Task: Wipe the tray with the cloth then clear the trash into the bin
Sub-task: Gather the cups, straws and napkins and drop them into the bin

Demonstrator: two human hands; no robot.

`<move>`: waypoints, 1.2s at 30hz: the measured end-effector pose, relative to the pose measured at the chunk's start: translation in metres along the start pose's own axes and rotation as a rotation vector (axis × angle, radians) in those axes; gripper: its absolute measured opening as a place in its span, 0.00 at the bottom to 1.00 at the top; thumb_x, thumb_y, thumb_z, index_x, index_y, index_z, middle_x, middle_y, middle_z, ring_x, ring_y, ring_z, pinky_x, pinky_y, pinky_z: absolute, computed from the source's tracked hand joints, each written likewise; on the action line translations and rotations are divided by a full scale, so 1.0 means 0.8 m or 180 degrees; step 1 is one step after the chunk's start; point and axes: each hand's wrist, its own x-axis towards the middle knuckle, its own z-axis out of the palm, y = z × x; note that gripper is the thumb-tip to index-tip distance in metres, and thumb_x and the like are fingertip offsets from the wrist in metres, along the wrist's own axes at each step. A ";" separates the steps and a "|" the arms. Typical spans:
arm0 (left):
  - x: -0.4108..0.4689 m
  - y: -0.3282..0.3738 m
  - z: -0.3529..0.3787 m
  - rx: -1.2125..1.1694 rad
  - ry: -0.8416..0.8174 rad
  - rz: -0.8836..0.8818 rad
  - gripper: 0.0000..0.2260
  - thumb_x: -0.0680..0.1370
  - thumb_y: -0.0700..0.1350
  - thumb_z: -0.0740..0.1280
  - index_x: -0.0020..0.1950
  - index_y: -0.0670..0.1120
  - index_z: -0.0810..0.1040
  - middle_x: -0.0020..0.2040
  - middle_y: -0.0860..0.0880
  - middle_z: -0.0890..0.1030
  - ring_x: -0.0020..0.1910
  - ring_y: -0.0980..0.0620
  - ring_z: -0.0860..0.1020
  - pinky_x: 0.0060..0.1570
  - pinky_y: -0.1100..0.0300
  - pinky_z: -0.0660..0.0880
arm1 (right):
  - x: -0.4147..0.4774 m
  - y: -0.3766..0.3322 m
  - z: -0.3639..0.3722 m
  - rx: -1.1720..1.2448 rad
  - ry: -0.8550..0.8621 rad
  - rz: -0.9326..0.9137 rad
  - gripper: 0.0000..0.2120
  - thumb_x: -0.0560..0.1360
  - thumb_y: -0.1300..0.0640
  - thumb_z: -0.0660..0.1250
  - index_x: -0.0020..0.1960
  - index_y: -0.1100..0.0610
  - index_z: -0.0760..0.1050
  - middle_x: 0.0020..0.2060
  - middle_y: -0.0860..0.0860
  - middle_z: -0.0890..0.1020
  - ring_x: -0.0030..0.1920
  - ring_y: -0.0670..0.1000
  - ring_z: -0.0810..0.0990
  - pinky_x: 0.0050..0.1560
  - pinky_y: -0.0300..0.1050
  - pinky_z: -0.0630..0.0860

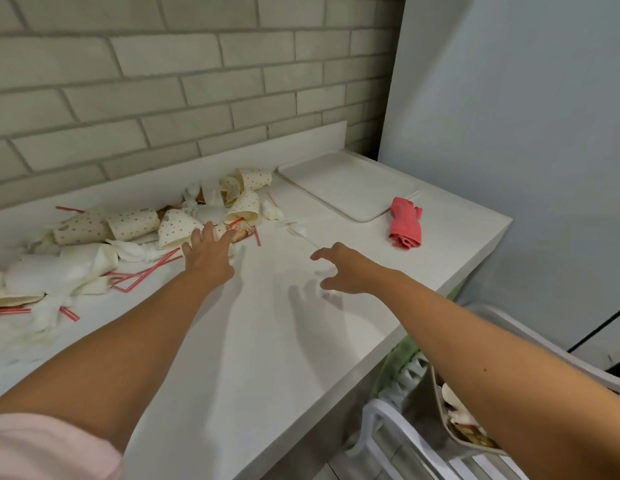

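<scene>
One white tabletop (267,341) fills most of the view, with a grey brick wall (163,81) behind it.

Tray (350,183): white and flat, at the tabletop's far right corner. It serves as the landmark below.

Trash, left of the tray, in a wide scatter along the wall:
- Spotted paper cups (135,223), crushed or on their sides. The closest one lies just beside the tray's left edge.
- Red-striped straws (145,271) and white tissue wads (135,252) are mixed through, farther left.

Bin (434,393): beige, well to the near side of the tray and below the tabletop's right edge. It holds scraps and stands inside a white slatted basket (381,420).

Left grip (206,256): near-left of the tray, at the edge of the trash. The fingers are spread straight and hold nothing. The fingertips are at an orange-printed sachet (239,232); contact cannot be told.

Right grip (346,271): on the near side of the tray, above bare tabletop. The fingers are loosely curled with nothing in them, and its shadow falls beneath.

Cloth (405,225): pink-red and bunched, lying on the tabletop just beside the tray's near right corner, untouched by either grip.

Clear wrapper (296,230): small and crumpled, between the tray and the right grip.
</scene>
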 end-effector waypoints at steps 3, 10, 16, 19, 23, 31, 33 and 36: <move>0.013 -0.011 -0.001 0.0125 -0.0157 -0.0006 0.35 0.73 0.40 0.66 0.75 0.55 0.53 0.76 0.42 0.52 0.74 0.40 0.53 0.70 0.42 0.55 | 0.011 -0.014 0.007 0.0005 -0.0003 0.0005 0.29 0.76 0.55 0.66 0.74 0.50 0.60 0.66 0.55 0.65 0.64 0.56 0.69 0.61 0.45 0.67; 0.030 -0.034 -0.004 0.0074 -0.0110 0.0228 0.30 0.75 0.39 0.64 0.73 0.54 0.58 0.64 0.42 0.64 0.62 0.42 0.68 0.61 0.48 0.66 | 0.038 -0.037 0.020 -0.0069 0.0104 0.0181 0.27 0.75 0.55 0.66 0.72 0.51 0.63 0.66 0.55 0.65 0.65 0.56 0.68 0.61 0.46 0.67; 0.029 -0.054 -0.001 -0.0300 -0.0365 0.0311 0.32 0.72 0.48 0.70 0.71 0.52 0.57 0.61 0.41 0.70 0.60 0.41 0.73 0.56 0.49 0.71 | 0.062 -0.048 0.032 -0.0124 0.0315 0.0361 0.21 0.75 0.59 0.65 0.68 0.54 0.69 0.65 0.56 0.68 0.66 0.56 0.68 0.63 0.46 0.68; 0.026 -0.060 -0.002 -0.0741 -0.0472 0.0351 0.35 0.70 0.49 0.72 0.71 0.50 0.57 0.61 0.42 0.72 0.59 0.41 0.74 0.52 0.51 0.73 | 0.076 -0.046 0.036 -0.0162 0.0500 0.0514 0.19 0.76 0.62 0.64 0.66 0.55 0.71 0.64 0.55 0.70 0.65 0.55 0.70 0.62 0.46 0.70; 0.020 -0.062 -0.014 -0.1130 -0.0326 0.0379 0.34 0.69 0.50 0.72 0.69 0.49 0.58 0.57 0.42 0.75 0.53 0.42 0.76 0.44 0.55 0.71 | 0.093 -0.035 0.037 -0.0169 0.0814 0.0829 0.18 0.76 0.65 0.60 0.66 0.57 0.71 0.63 0.55 0.70 0.64 0.55 0.70 0.58 0.46 0.71; 0.010 -0.064 -0.040 -0.1518 -0.0144 0.0342 0.30 0.71 0.51 0.71 0.66 0.50 0.59 0.52 0.45 0.75 0.47 0.45 0.75 0.40 0.56 0.72 | 0.138 -0.022 0.032 -0.0464 0.0907 0.1202 0.17 0.78 0.66 0.57 0.65 0.63 0.68 0.64 0.57 0.66 0.65 0.58 0.66 0.60 0.49 0.70; 0.008 -0.062 -0.046 -0.1558 -0.0132 0.0298 0.31 0.71 0.51 0.71 0.67 0.50 0.59 0.52 0.46 0.74 0.47 0.47 0.74 0.41 0.57 0.71 | 0.150 -0.023 0.033 -0.0546 0.0825 0.1281 0.15 0.77 0.66 0.56 0.64 0.64 0.68 0.64 0.57 0.67 0.64 0.58 0.67 0.61 0.48 0.69; 0.011 -0.059 -0.051 -0.1570 -0.0086 0.0219 0.31 0.71 0.51 0.71 0.68 0.50 0.58 0.51 0.49 0.72 0.47 0.49 0.72 0.41 0.57 0.70 | 0.163 -0.016 0.032 -0.0713 0.0578 0.1435 0.17 0.75 0.65 0.60 0.64 0.61 0.68 0.62 0.56 0.71 0.65 0.56 0.68 0.63 0.47 0.67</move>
